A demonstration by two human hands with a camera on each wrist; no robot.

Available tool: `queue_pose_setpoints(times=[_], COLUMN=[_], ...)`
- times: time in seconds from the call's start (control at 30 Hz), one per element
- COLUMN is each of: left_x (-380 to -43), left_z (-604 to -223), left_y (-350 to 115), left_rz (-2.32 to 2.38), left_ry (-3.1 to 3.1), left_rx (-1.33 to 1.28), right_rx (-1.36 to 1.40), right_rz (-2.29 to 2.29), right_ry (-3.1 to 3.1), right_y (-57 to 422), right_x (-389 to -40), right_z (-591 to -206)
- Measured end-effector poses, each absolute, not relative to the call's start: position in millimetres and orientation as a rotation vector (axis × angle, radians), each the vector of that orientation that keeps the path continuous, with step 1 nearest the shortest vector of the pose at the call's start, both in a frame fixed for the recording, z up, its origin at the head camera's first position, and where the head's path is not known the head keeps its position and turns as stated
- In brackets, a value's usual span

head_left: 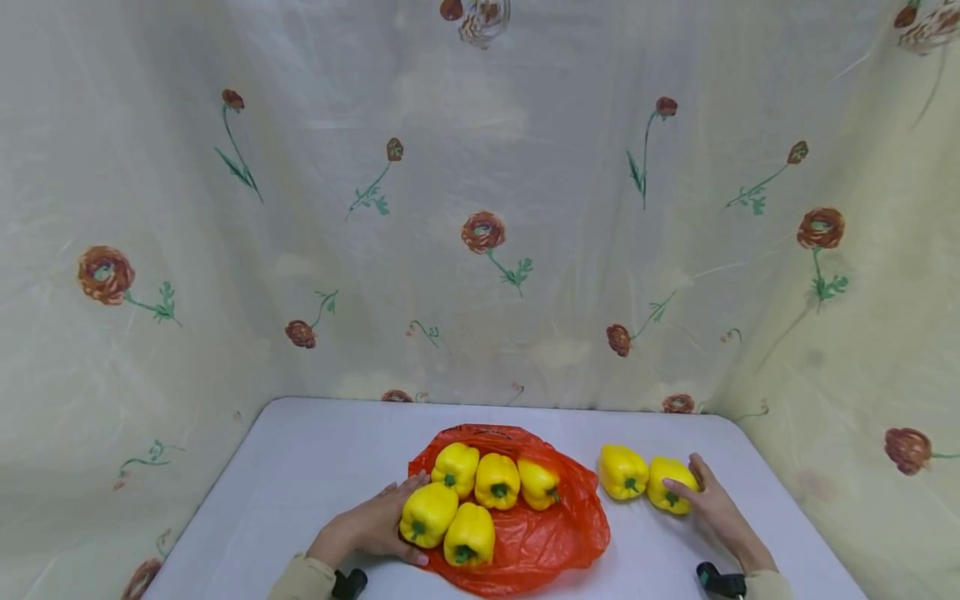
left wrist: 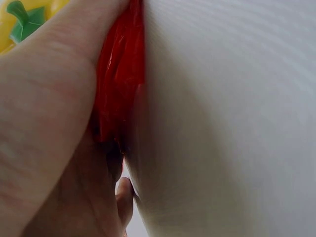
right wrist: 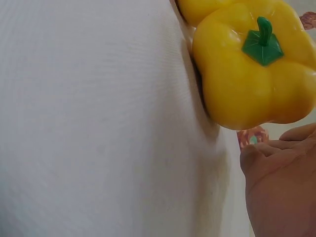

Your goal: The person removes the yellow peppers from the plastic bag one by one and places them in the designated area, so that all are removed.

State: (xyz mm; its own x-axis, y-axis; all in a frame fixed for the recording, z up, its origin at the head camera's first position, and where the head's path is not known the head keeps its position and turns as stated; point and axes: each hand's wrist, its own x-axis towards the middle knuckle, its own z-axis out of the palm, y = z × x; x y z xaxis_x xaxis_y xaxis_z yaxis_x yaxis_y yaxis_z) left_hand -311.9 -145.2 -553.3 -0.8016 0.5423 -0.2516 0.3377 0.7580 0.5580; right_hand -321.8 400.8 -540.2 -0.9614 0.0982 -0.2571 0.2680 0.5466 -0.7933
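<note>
"Head view: where are the yellow peppers (head_left: 496, 477)?"

"Five are bunched together on the red plastic bag (head_left: 536, 533) near the middle of the desk (head_left: 322, 450). Two more sit directly on the desk, right of the bag: an outer pepper (head_left: 660, 468) and an inner pepper (head_left: 619, 467), side by side."

"And the left hand (head_left: 381, 521)?"

"Spread wide at the bag's left edge, thumb on the near side, fingers on the far side, with the front-left pepper (head_left: 427, 507) between. I'd guess it steadies the bag and keeps that pepper from rolling off."

"What of the right hand (head_left: 718, 504)?"

"Spread too, around the outer pepper's right side, thumb across in front. Probably it comes from outside because the inner pepper blocks the other flank. Whether it touches, I can't tell."
</note>
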Motion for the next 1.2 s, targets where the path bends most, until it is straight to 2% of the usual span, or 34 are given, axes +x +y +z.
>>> queue_pose_setpoints(times=[0.57, 1.2], left_x=[-311.6, -311.5], left_z=[-555.7, -552.1], left_y=[-145.4, -145.4], left_rz=[0.715, 0.722], left_ry=[2.539, 2.539], left_rx=[0.679, 0.682], right_rx=[0.341, 0.266], right_rz=[-1.339, -1.381], right_ry=[2.582, 2.682], right_y=[402.3, 397.1], right_x=[-319.3, -316.6], right_z=[-540.8, -521.5])
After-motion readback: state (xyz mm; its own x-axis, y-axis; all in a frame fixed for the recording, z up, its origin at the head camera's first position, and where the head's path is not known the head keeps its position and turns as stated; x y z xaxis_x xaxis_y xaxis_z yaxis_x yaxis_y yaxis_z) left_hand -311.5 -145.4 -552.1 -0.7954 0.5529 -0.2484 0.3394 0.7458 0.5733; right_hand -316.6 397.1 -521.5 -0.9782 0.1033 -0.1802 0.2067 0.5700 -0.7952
